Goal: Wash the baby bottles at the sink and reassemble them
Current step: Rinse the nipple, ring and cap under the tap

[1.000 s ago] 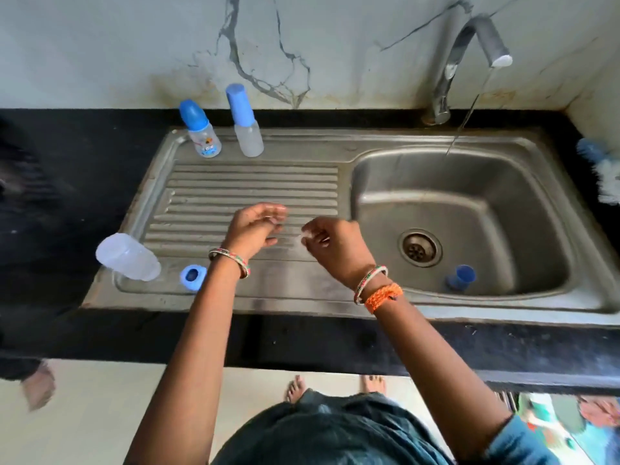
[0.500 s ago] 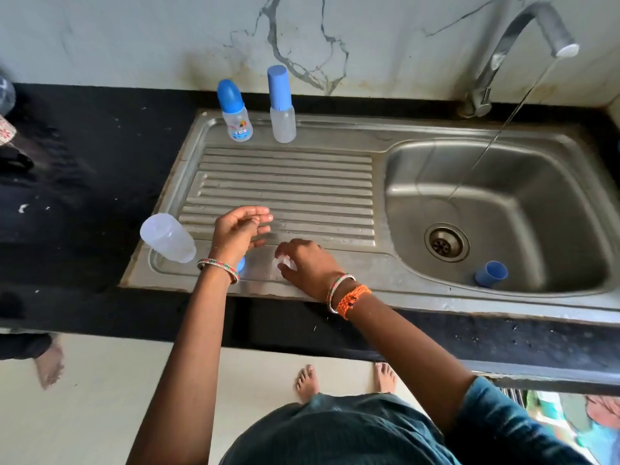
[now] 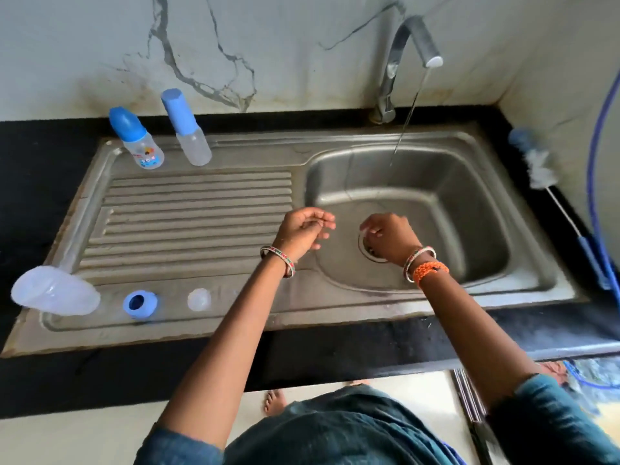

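Two capped baby bottles stood upright on far-left rim of sink: printed bottle [image 3: 142, 142] w/ rounded blue cap at left, plain bottle [image 3: 191, 135] w/ tall blue cap just right of it. Open clear bottle body [image 3: 55, 294] lay on its side at near-left corner of drainboard [image 3: 201, 213]. Blue screw ring [image 3: 140, 303] sat just right of it, then small clear nipple [image 3: 199, 299], apart from ring, both on near rim.

Left hand [image 3: 303, 234] hovered over basin's left edge, fingers loosely curled, holding nothing visible. Right hand [image 3: 389, 238] was over drain [image 3: 369, 248], fingers curled; something small and whitish possibly pinched, blurred, cannot tell.

Tap [image 3: 402, 62] ran thin stream into basin [image 3: 453, 203]. Bottle brush [image 3: 550, 182] lay on black bench [image 3: 335, 350] at right.
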### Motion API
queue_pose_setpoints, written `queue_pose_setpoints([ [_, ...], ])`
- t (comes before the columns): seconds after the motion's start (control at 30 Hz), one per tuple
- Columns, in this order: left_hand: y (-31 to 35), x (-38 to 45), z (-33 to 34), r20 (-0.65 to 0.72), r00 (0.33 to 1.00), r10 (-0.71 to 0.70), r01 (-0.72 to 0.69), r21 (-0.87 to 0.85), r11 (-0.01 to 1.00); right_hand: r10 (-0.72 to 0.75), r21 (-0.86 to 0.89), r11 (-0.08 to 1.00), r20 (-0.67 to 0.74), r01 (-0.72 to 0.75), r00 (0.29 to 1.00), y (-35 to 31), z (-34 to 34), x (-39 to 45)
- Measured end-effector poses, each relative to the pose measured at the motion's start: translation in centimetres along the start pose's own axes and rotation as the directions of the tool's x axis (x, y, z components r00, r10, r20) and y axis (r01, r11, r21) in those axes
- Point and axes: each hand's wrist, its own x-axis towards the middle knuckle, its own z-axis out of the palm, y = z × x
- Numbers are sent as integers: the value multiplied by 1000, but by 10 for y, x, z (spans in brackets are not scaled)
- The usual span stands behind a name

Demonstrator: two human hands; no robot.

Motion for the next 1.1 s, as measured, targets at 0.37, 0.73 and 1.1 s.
queue_pose_setpoints([
  [0.37, -5, 81, 147, 102, 959, -263, 247, 144, 958, 190, -315, 949, 511, -23, 838, 166, 18, 55],
  [0.73, 48, 146, 145, -40, 988, -152, 143, -165, 976, 69, 864, 484, 119, -137, 991, 64, -79, 151],
  [1.1, 69, 189, 146, -480, 876, -34, 88, 91, 992, 56, 713, 700, 7, -44, 998, 28, -93, 166],
])
